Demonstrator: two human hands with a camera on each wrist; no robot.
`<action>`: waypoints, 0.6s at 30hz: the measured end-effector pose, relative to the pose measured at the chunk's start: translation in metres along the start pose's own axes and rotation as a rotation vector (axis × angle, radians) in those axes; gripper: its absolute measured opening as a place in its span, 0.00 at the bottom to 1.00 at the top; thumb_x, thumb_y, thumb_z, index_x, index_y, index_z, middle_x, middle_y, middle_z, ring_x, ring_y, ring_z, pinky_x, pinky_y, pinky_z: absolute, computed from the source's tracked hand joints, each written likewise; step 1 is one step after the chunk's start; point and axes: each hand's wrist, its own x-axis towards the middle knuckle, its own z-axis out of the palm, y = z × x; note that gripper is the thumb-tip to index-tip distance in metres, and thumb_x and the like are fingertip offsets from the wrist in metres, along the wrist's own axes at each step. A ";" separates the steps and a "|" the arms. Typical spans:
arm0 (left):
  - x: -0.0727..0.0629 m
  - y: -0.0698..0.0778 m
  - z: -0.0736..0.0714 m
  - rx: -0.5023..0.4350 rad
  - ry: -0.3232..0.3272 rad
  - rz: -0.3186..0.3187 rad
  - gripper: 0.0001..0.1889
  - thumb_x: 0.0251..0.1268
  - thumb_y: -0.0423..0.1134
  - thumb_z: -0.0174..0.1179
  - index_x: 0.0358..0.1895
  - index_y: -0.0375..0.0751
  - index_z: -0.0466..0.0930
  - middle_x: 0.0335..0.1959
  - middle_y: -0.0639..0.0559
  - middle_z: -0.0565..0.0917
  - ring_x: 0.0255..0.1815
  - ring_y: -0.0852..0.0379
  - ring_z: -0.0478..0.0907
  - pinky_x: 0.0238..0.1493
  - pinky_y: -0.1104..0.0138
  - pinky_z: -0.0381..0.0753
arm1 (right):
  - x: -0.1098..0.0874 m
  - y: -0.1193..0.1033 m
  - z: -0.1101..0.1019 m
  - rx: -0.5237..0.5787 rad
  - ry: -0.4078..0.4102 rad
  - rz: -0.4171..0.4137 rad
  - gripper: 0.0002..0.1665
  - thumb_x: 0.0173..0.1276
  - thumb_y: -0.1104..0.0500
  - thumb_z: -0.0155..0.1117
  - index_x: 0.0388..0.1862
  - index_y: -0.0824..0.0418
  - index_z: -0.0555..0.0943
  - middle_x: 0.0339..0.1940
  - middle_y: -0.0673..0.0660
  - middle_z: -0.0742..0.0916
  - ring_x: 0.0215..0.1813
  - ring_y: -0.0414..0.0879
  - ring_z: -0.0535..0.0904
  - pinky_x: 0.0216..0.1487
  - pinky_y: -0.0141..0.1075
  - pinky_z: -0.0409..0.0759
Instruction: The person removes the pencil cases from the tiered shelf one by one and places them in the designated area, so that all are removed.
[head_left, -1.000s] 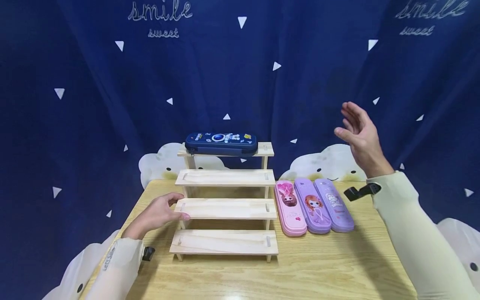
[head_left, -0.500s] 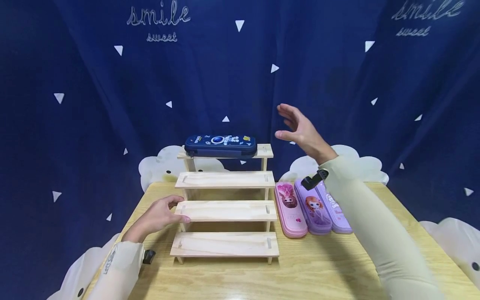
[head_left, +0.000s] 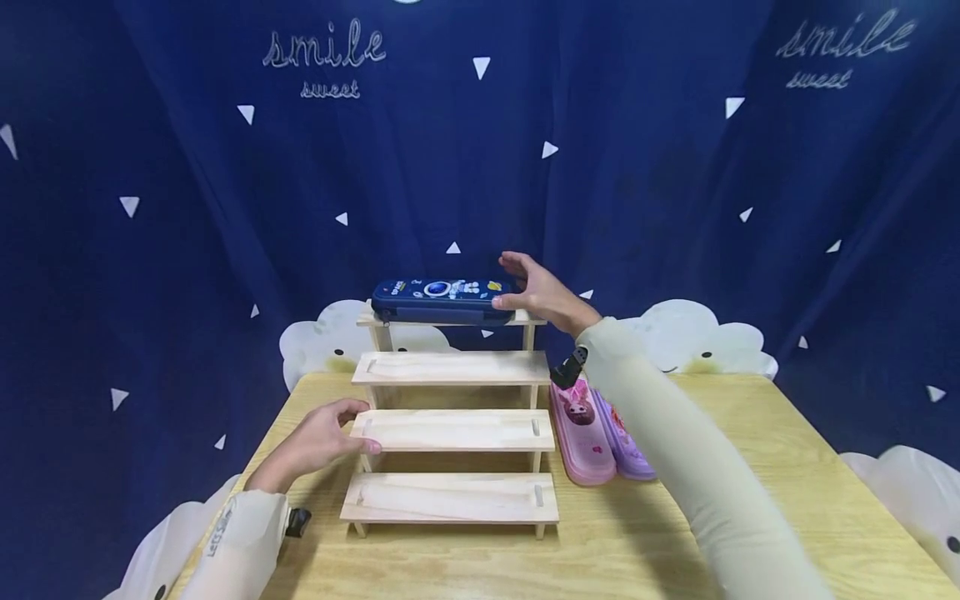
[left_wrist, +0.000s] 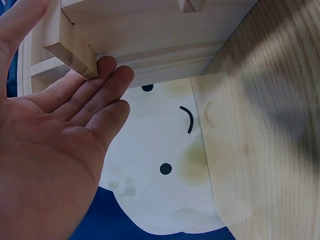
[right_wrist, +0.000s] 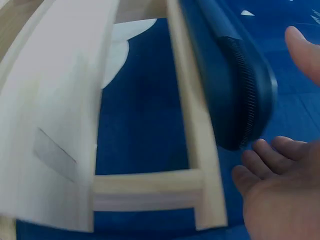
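Note:
A stepped wooden shelf stand (head_left: 453, 431) with several tiers stands on the table. My left hand (head_left: 322, 435) holds the left end of its second tier from the bottom, thumb on top. In the left wrist view, the fingers (left_wrist: 107, 92) reach around a wooden upright. On the top tier lies a dark blue pencil case (head_left: 442, 302) with an astronaut print. My right hand (head_left: 542, 293) is at the case's right end, thumb and fingers spread apart. The right wrist view shows a gap between the fingers (right_wrist: 270, 160) and the case's zippered end (right_wrist: 240, 100).
Right of the stand, a pink pencil case (head_left: 581, 442) and a purple pencil case (head_left: 624, 442) lie side by side on the wooden table (head_left: 765, 467), partly under the right sleeve. A blue curtain (head_left: 645, 192) hangs behind.
My right hand has moved left and down from above the table's right side to the blue case's right end. Its arm now covers the third, lilac case. The left hand stays in place.

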 end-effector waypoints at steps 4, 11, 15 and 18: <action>-0.001 0.000 0.000 0.004 -0.001 0.015 0.41 0.47 0.53 0.80 0.62 0.33 0.76 0.60 0.38 0.83 0.63 0.41 0.78 0.66 0.45 0.76 | 0.005 0.004 0.010 -0.022 -0.026 0.025 0.58 0.62 0.50 0.74 0.82 0.58 0.52 0.84 0.56 0.62 0.84 0.55 0.55 0.84 0.55 0.55; 0.000 -0.001 0.001 -0.009 -0.007 0.018 0.41 0.48 0.53 0.79 0.64 0.33 0.75 0.63 0.37 0.82 0.67 0.39 0.76 0.70 0.43 0.73 | 0.009 0.007 0.020 -0.049 -0.028 0.026 0.57 0.59 0.48 0.75 0.81 0.57 0.56 0.81 0.56 0.66 0.76 0.58 0.65 0.81 0.57 0.61; 0.000 -0.001 0.000 0.000 -0.006 0.015 0.42 0.48 0.53 0.79 0.63 0.33 0.75 0.63 0.37 0.81 0.68 0.37 0.75 0.70 0.43 0.73 | 0.010 0.006 0.022 -0.080 -0.024 0.031 0.57 0.58 0.47 0.75 0.81 0.56 0.57 0.81 0.56 0.67 0.76 0.57 0.65 0.81 0.58 0.60; 0.000 -0.002 0.000 0.008 -0.002 0.018 0.42 0.48 0.53 0.79 0.63 0.33 0.75 0.63 0.37 0.81 0.68 0.37 0.75 0.69 0.43 0.73 | 0.011 0.005 0.023 -0.096 -0.023 0.031 0.57 0.57 0.47 0.76 0.80 0.56 0.57 0.81 0.56 0.68 0.77 0.57 0.64 0.82 0.58 0.58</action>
